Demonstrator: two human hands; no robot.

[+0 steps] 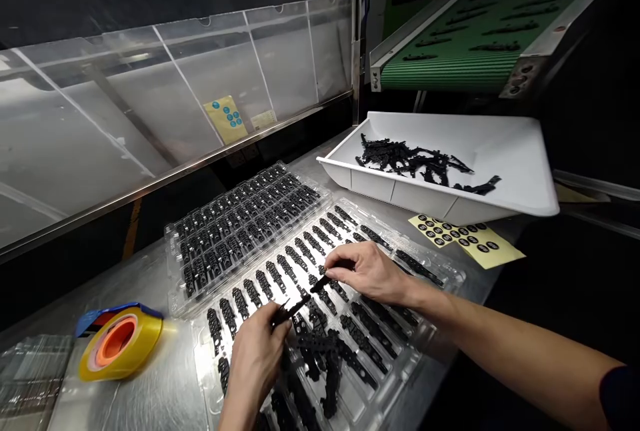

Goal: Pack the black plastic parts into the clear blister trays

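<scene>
A clear blister tray [430, 269] lies in front of me on the metal table, its rows of pockets holding several small black plastic parts. My left hand [255, 357] hovers over the tray's near left part and pinches a thin black part [287, 311] by its end. My right hand [367, 272] is over the tray's middle, fingers closed on another small black part [320, 283] whose tip touches a pocket. Loose black parts [325, 357] lie piled on the tray's near rows.
A second filled blister tray [175, 264] sits behind the first. A white bin [520, 171] with loose black parts stands at the right under a green conveyor [460, 51]. Yellow sticker sheets [495, 251] lie beside it. A tape roll [120, 344] rests at the left.
</scene>
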